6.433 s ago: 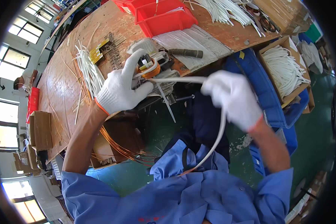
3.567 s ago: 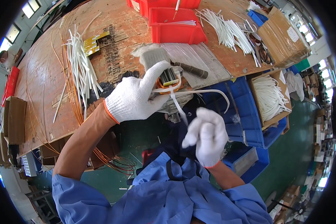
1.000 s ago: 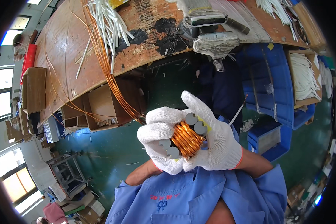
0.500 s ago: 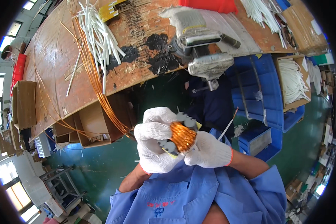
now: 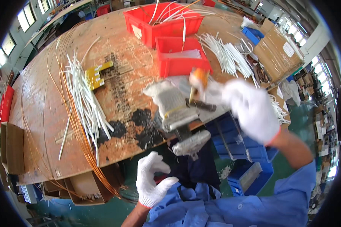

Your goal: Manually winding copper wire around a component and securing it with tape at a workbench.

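My right hand (image 5: 250,111), in a white knitted glove, is raised over the right part of the bench, its fingers smeared by motion. Just left of it is a blurred copper-wire coil (image 5: 199,78) with a yellowish strip below it, in front of the smaller red bin (image 5: 182,56). Whether my fingers still grip the coil or a lead of it cannot be made out. My left hand (image 5: 153,179), gloved too, is near my body below the bench edge. Its fingers are curved, its thumb stands apart, and nothing is between them. A wrapped bench vise (image 5: 191,143) stands between the hands.
Behind the small bin stands a larger red bin (image 5: 140,32) with white-sleeved leads. White tubes (image 5: 85,102) and copper wires (image 5: 77,130) lie at left by a yellow notched piece (image 5: 94,77). More tubes (image 5: 227,55), a cardboard box (image 5: 278,51) and a blue crate (image 5: 231,138) are at right.
The coil was between both gloved hands near my body. It has moved forward and right to the red bin with my right hand; my left hand has let go. The view has tilted up.
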Available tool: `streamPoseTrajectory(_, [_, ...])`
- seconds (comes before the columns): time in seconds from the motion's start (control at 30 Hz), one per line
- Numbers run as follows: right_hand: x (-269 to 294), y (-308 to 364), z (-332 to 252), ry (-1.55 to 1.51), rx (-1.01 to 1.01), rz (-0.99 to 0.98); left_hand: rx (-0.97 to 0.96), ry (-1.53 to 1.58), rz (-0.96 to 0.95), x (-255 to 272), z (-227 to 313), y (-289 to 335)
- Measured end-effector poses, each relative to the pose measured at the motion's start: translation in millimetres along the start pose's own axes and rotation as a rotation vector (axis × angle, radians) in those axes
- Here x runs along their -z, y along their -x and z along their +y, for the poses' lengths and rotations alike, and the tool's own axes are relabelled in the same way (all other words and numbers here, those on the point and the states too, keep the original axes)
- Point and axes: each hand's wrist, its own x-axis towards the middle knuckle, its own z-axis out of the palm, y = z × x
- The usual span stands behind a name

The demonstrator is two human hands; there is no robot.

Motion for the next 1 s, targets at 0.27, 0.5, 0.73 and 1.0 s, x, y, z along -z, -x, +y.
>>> streamPoseTrajectory(0.27, [-6.5, -287.1, 160.1, 0.59, 0.315, 0.386, 0.116, -0.123, 0.205, 23.8, -18.5, -22.1])
streamPoseTrajectory(0.5, [-80.6, -428.8, 217.8, 0.759, 0.195, 0.207, 0.067, -0.527, 0.174, 43.7, 11.3, -56.3])
streamPoseTrajectory(0.73, [-88.8, -396.1, 256.5, 0.881, 0.143, 0.365, -0.251, -1.258, 0.063, 103.9, 16.5, -197.9])
streamPoseTrajectory(1.0, [-66.5, -123.2, 84.6, 0.19, 0.556, 0.424, -0.144, -1.794, -0.149, 186.8, -46.0, -334.9])
